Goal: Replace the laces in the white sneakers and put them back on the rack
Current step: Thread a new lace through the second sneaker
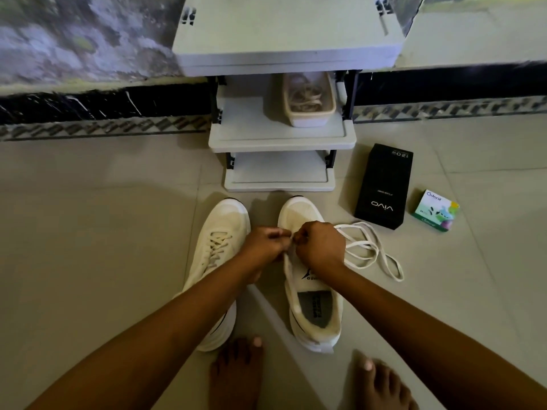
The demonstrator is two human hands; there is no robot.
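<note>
Pale tiled floor [88, 232] underfoot, with a dark marbled skirting [88, 108] along the blurred back wall. Two white sneakers side by side on the floor, toes towards the rack and just short of its lowest shelf. Farthest left, the left sneaker [225, 226], laced with crossed laces, its heel and inner side hidden under the left forearm. Next, the left hand [263, 244], fingers curled, pinching the lace above the front of the other shoe. Behind, against the wall, one grey rack [281, 134] with three shelves in view, top cut off by the frame edge; on the middle shelf one cream tub [310, 119] of what look like coiled laces, too blurred to be sure. Below it, the right sneaker [299, 214], tongue and insole showing, eyelets covered by both hands. Then the right hand [319, 247], knuckles up, closed in a pinch on the same lace [370, 250], with long loops trailing over the floor to the right. Further right, two boxes close together on the floor: one tall black box [383, 187] marked vivo, one small green box [435, 210]. At the bottom, two bare feet, left foot [236, 371] and right foot [381, 386], cut off by the lower edge.
</note>
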